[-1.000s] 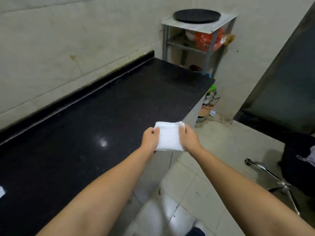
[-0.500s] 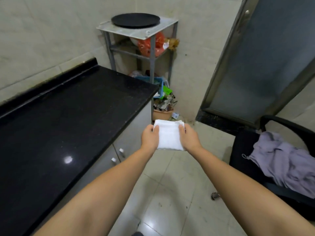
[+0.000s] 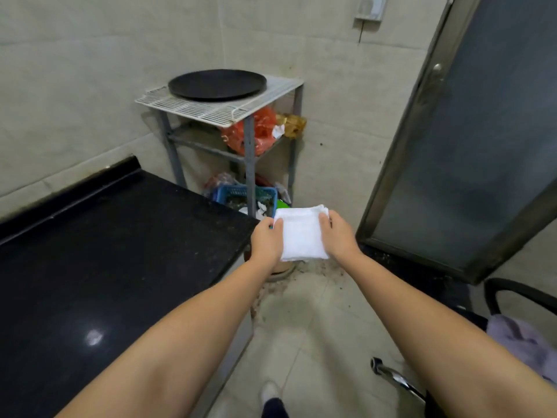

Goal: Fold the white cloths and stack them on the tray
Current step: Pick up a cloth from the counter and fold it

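Both hands carried the folded white cloth (image 3: 301,233) off the worktop (image 3: 105,267) toward the round black tray (image 3: 217,85) (straight ahead, higher up); left hand (image 3: 266,241) and right hand (image 3: 339,236) pinch its sides.

Black stone bench (image 3: 99,267) runs along the left wall. Past its far end there's a metal rack (image 3: 247,152) with an orange plastic bag (image 3: 259,131) on the middle shelf and a blue basket (image 3: 241,196) underneath. Glass door (image 3: 482,140) on the right, chair (image 3: 512,300) with purple clothing (image 3: 524,342).
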`<state>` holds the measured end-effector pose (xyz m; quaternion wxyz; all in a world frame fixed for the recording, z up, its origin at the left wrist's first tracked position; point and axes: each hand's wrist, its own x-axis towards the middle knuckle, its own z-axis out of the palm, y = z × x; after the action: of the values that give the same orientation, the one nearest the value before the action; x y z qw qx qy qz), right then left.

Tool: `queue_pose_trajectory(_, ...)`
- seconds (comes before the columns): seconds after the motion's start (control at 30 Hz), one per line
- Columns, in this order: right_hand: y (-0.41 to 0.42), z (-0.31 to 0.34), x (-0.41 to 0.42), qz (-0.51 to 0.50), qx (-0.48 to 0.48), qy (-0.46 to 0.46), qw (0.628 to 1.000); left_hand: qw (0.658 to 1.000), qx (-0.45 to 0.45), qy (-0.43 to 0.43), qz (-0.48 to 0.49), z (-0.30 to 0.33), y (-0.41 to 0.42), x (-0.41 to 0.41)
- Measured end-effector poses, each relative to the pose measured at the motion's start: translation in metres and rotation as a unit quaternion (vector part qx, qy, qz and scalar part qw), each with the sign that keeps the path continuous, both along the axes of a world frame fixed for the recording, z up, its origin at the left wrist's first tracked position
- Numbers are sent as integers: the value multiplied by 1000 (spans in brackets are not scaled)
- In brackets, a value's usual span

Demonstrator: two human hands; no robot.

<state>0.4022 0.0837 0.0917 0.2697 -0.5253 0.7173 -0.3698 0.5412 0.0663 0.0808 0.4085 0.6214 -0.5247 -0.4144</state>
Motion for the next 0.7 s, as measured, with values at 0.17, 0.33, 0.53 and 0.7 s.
queue_pose_trajectory(0.17,-126,32,-13,19,-26,-10,999,1000,-22,2,1,35,-125,-13)
queue_pose_trajectory(0.33,-235,65,-14,32,-62,-9,998,997,-62,-19,32,70,-224,-15)
queue_pose_trajectory(0.53,-371,110,0,92,-116,-22,989,986,-140,-24,82,131,-338,1)
queue_pose_trajectory(0.7,-499,147,26,174,-174,13,969,970,-169,-35,171,164,-441,24)
